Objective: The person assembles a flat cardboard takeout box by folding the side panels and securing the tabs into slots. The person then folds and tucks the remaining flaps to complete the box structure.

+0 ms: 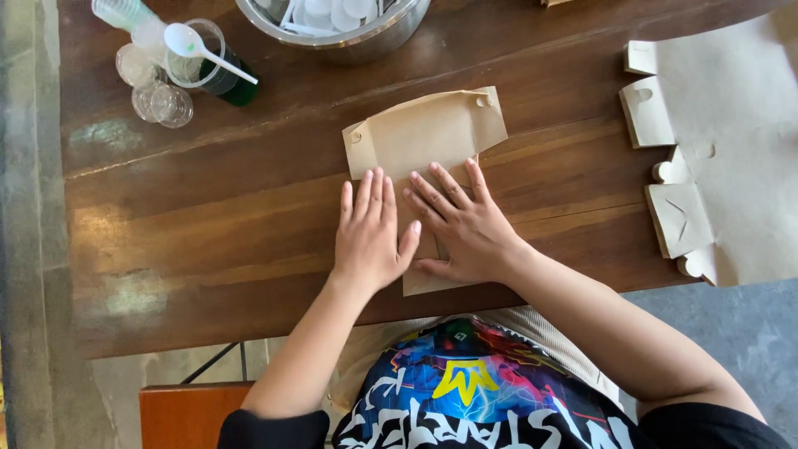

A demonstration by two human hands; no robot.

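In the head view, both hands lie flat with the fingers spread, grasping nothing. The left hand (368, 231) and the right hand (462, 224) press side by side on a brown die-cut cardboard blank (420, 133), which lies at the centre of the frame on the dark wooden counter (208, 216). Its upper part, with two small tabs, shows above the fingertips; its lower edge reaches almost to the near edge of the counter.

At the right of the frame lies a stack of unfolded blanks (715, 158). In the upper left stand a clear cup with a white spoon (199, 51) and some clear lids (158, 96), and at the top centre a metal bowl (341, 29).

I judge that uneven pressure from the palms could make the crease crooked, or the blank could slide on the smooth wood towards the edge.
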